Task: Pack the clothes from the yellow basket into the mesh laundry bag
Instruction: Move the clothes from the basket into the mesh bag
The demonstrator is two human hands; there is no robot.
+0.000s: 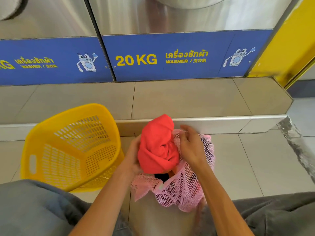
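head view: nearest, pink mesh laundry bag [180, 188] on floor, mouth open. just above bag, soft, light bunched red cloth garment [157, 147], gripped by left hand [134, 155], fingers curled on its side. right hand [190, 147] pinching bag rim. left of bag, yellow plastic perforated basket [71, 147], seemingly emptied. best squeezed mid-bundle.

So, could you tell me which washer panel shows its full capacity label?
The right-hand blue panel, directly beyond the red garment, reads "20 KG" in full; the left panel has its figure cut off by the frame edge.
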